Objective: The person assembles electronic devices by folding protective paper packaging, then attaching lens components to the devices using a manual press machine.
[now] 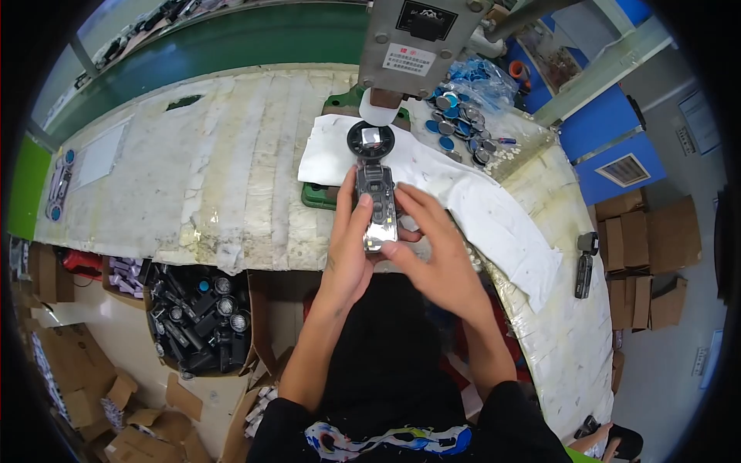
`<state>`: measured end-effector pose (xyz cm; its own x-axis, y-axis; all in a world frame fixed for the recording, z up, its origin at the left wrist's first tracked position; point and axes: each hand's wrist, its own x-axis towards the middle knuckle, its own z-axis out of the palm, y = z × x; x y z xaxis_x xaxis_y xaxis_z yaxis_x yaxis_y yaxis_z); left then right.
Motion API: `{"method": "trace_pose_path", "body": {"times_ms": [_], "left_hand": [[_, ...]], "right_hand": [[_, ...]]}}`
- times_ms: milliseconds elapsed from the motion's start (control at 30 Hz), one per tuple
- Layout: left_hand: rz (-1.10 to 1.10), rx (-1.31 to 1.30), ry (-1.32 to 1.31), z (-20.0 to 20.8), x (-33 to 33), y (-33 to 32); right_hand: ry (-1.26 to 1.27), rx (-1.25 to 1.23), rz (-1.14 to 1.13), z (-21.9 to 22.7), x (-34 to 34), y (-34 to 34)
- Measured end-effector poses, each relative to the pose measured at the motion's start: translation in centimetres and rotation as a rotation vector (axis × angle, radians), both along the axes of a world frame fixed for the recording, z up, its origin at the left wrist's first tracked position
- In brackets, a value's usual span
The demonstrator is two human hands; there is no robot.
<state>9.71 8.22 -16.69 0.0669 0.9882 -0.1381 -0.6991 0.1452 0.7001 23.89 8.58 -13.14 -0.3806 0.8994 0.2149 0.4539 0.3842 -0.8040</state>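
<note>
A black flashlight [376, 202] with a round head [370, 140] and a shiny, see-through lower end lies lengthwise between my hands. Its head points away from me, just below the white tip [379, 110] of a press. My left hand [347, 251] grips the flashlight's body from the left, thumb along its side. From the right, my right hand [444, 258] closes on it, with the thumb at the near end and curled fingers beside the body. Under the head a white cloth [328, 150] covers part of the press's green base [318, 196].
The grey press column [405, 50] rises ahead. Several blue and silver discs [461, 123] lie right of it. Another flashlight [584, 274] rests on the right bench. Below left stands a carton of black flashlights [202, 316]. At lower right, another person's hand [598, 441] shows.
</note>
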Motion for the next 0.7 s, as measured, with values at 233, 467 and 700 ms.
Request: {"method": "trace_pose_path", "body": {"times_ms": [233, 467, 700], "left_hand": [[-0.013, 0.016, 0.099, 0.4, -0.4, 2.0], [0.020, 0.083, 0.016, -1.3, -0.5, 3.0], [0.018, 0.074, 0.002, -0.8, -0.6, 3.0]], "right_hand": [[0.083, 0.148, -0.250, 2.9, 4.5, 5.6], [0.410, 0.562, -0.322, 12.8, 6.0, 12.2], [-0.160, 0.525, -0.276, 4.5, 11.8, 18.9]]}}
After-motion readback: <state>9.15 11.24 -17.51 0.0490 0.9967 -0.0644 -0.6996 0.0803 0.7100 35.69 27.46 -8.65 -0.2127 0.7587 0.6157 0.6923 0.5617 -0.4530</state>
